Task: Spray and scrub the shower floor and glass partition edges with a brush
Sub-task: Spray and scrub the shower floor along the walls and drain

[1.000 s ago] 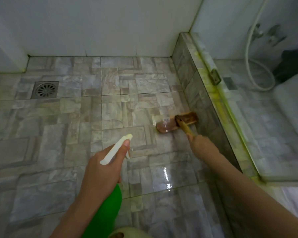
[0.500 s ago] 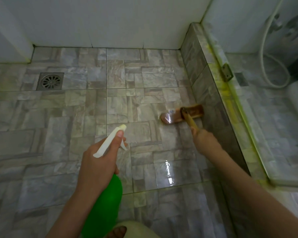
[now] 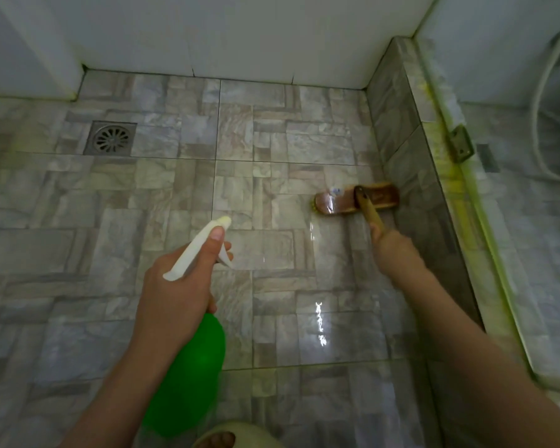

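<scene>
One head-worn wide-angle view looks steeply down over the shower floor point(image 3: 175, 189).

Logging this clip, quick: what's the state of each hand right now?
Left hand: grips the green spray bottle.
Right hand: grips the brush by its handle.

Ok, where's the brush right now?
Head view, right of centre: the brush lies on the floor at the foot of the tiled kerb, just ahead of the right hand gripping its handle.
</scene>
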